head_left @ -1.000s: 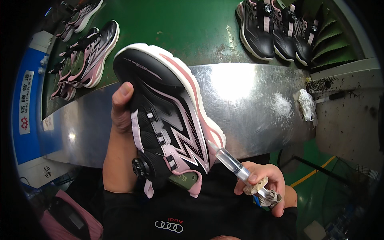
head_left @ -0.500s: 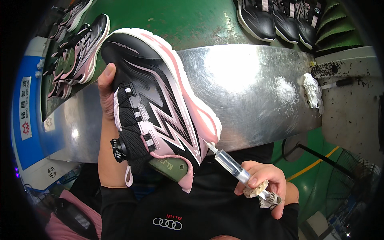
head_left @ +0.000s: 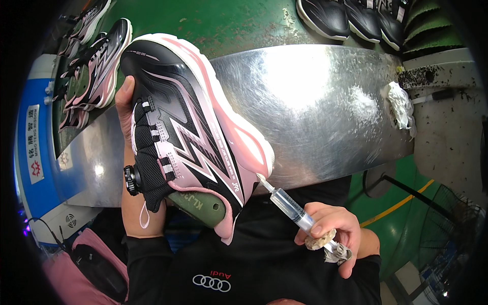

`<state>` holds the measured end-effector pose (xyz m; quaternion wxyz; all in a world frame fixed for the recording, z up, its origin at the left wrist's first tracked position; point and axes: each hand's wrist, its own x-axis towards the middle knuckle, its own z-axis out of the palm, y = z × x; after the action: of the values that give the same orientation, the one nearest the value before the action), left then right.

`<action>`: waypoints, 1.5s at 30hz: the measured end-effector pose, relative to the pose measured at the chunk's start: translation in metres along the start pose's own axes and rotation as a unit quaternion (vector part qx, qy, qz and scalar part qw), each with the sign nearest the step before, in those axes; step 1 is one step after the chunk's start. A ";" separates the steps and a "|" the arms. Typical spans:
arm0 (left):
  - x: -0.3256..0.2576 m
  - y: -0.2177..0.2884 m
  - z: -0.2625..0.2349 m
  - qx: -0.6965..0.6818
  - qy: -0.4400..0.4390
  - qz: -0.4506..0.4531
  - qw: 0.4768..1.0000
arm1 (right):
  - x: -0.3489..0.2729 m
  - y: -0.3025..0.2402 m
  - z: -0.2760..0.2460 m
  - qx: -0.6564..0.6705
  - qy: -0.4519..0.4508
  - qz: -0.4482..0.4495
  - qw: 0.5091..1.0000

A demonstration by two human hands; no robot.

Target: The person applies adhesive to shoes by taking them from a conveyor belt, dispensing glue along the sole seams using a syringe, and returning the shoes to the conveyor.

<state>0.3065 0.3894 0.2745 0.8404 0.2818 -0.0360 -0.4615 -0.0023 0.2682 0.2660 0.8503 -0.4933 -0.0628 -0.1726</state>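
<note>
A black and pink sneaker (head_left: 190, 127) with a white sole edge is held up over the metal tabletop, toe pointing away to the far left. My left hand (head_left: 125, 104) grips it from the far side; the thumb shows by the toe, the other fingers are hidden behind. Inside the collar sits a green shoe last (head_left: 198, 208), and a black dial (head_left: 132, 180) sticks out at the tongue. My right hand (head_left: 333, 231) is closed round a clear syringe (head_left: 291, 207) wrapped with tape at its plunger end. The syringe's tip meets the sole edge at the heel.
Several similar sneakers (head_left: 104, 66) stand at the far left, and black shoes (head_left: 325, 18) at the far right. White powder (head_left: 363, 104) and a crumpled white cloth (head_left: 400, 105) lie on the metal tabletop (head_left: 315, 147). A dark-handled tool (head_left: 437, 95) rests beside the cloth.
The sneaker has shifted slightly left and turned a little, its side facing up more. The syringe has moved slightly left with it, its tip still at the heel's sole edge.
</note>
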 end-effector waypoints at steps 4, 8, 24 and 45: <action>0.003 0.003 -0.001 0.017 0.025 -0.002 1.000 | -0.004 0.002 -0.002 -0.001 -0.001 -0.001 1.000; 0.005 0.007 -0.006 0.047 0.037 -0.020 0.998 | -0.006 0.007 -0.007 -0.007 -0.002 -0.003 1.000; -0.090 0.081 -0.100 0.377 0.150 -0.010 0.914 | 0.006 0.026 -0.018 -0.048 -0.020 0.005 0.999; -0.198 -0.008 -0.040 0.167 0.130 -0.114 0.971 | 0.010 0.016 0.007 -0.118 -0.014 0.031 0.992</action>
<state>0.2000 0.5609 0.2767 0.7207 0.4780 0.0296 -0.5012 0.0131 0.2796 0.2591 0.7904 -0.5940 -0.0388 -0.1448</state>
